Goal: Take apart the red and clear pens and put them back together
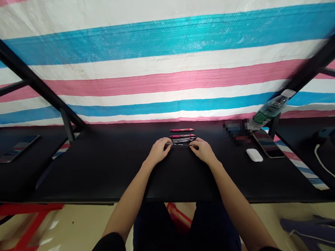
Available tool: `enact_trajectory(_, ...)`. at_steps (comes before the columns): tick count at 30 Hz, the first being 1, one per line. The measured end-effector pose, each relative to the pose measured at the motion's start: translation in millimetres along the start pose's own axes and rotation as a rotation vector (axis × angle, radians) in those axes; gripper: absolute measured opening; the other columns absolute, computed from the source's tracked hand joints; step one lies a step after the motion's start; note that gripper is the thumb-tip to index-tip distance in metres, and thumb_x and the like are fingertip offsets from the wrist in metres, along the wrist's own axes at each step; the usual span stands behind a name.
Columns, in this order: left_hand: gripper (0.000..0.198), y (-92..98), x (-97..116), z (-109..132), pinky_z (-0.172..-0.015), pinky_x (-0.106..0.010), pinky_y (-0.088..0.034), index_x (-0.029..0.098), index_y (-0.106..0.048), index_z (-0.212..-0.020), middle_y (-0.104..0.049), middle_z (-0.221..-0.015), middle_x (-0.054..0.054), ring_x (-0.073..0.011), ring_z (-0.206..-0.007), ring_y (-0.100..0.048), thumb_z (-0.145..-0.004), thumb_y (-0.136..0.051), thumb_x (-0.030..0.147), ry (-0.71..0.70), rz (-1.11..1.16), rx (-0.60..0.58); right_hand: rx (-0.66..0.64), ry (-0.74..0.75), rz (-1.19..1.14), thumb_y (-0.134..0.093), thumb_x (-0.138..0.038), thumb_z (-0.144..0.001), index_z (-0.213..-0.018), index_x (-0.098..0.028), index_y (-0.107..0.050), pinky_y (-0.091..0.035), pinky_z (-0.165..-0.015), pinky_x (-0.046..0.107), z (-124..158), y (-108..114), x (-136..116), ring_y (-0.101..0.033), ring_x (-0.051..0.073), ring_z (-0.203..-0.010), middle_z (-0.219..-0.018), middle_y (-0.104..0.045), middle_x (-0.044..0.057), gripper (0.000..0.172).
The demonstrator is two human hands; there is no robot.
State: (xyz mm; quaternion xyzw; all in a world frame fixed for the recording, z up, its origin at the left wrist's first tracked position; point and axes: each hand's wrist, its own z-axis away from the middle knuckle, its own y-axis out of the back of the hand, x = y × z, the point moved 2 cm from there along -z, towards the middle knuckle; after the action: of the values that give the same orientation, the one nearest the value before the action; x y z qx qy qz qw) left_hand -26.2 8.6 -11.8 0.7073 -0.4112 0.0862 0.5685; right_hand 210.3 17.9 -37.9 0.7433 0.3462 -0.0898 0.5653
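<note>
Several pens lie side by side on the black table (102, 172), their length running left to right. The farthest is a red pen (181, 130), then a second red pen (182, 136), then dark pens (184, 140). My left hand (158, 150) and my right hand (203, 150) each pinch one end of the nearest dark pen (182, 144), which lies between them just above the tabletop. Both hands have their fingers curled.
At the right stand a tilted water bottle (268, 112), a phone (268, 143) and a white earbud case (254, 155). Another phone (17, 148) lies on the left table. A dark bag (334, 156) sits far right. A striped tarp hangs behind; black frame bars slant at both sides.
</note>
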Motion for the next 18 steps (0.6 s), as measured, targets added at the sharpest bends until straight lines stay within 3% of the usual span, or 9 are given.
enact_trajectory(5, 0.015, 4.9, 0, -1, -0.082, -0.034, -0.045, 0.020, -0.060, -0.095, -0.066, -0.097, -0.007, -0.0218, -0.089, -0.060, -0.088, -0.048, 0.025, 0.042, -0.020, 0.023, -0.002, -0.006, 0.006, -0.057, -0.024, -0.082, -0.083, -0.023, -0.071, -0.042, -0.063, 0.027, 1, -2, -1, -0.055, 0.015, -0.067, -0.080, -0.057, 0.003, 0.014)
enact_trajectory(12, 0.014, -5.3, 4, 0, -0.080, -0.033, -0.043, 0.020, -0.060, -0.094, -0.066, -0.090, -0.005, -0.0201, -0.082, -0.059, -0.089, -0.049, 0.027, 0.051, -0.043, 0.033, -0.029, 0.012, -0.028, -0.057, -0.023, -0.082, -0.085, -0.022, -0.069, -0.044, -0.067, 0.028, 1, -2, -7, -0.057, 0.017, -0.072, -0.082, -0.058, 0.004, 0.013)
enact_trajectory(18, 0.017, -5.5, 5, 0, -0.071, -0.027, -0.041, 0.019, -0.058, -0.092, -0.063, -0.080, -0.002, -0.0152, -0.071, -0.056, -0.092, -0.046, 0.031, 0.095, 0.122, 0.043, 0.077, 0.030, -0.201, -0.049, -0.024, -0.086, -0.097, -0.020, -0.068, -0.047, -0.068, 0.029, 0, 4, -14, -0.056, 0.016, -0.068, -0.086, -0.058, 0.006, 0.022)
